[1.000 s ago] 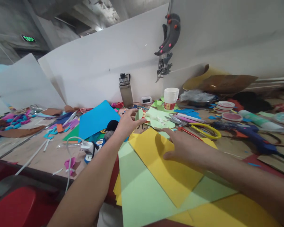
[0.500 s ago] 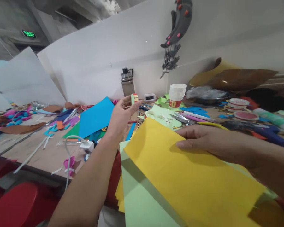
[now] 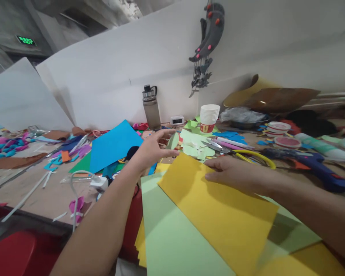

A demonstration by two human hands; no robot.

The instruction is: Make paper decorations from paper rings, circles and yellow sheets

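Between the thumb and fingers of my left hand is a small round thing with a pale green face and a red and yellow edge; its kind is unclear. The hand is raised near the far end of the papers. My right hand grips the upper edge of a yellow paper sheet, thumb on top and fingers partly hidden. Under that sheet lies a larger light green sheet, with more yellow sheets showing below it.
Behind my hands are scissors with yellow handles, stacked paper cups, a bottle and a small white clock. A blue glue gun lies right. Blue paper and a white plug with its cable are left.
My left hand has come lower and closer to the yellow sheet with the small round thing. The yellow sheet has shifted and turned in my right hand, uncovering more light green paper.
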